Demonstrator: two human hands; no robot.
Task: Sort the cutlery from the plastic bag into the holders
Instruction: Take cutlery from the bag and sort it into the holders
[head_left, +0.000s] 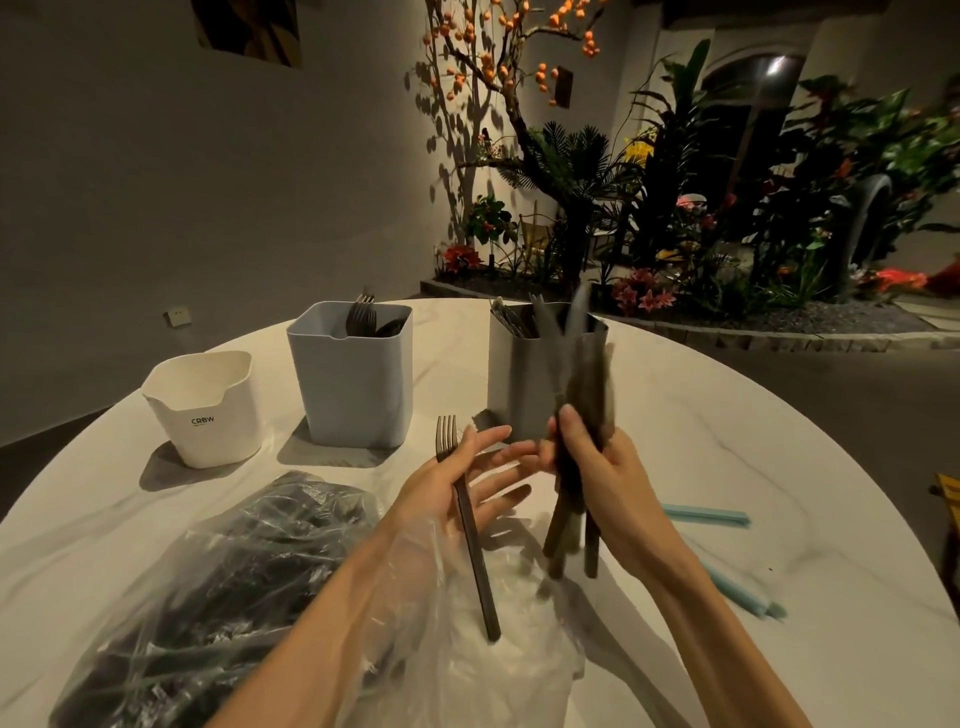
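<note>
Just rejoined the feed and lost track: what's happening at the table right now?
A person is sorting dark cutlery at a round white table. The left hand holds a single fork, its fingers mostly straight. The right hand grips a blurred bundle of cutlery. The grey holder and the metal holder already contain pieces; the white holder looks empty. The plastic bag still holds plenty.

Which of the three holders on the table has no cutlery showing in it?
The short white holder at far left, marked CRBW. The taller grey holder has forks poking out, and the metal holder also holds cutlery.
</note>
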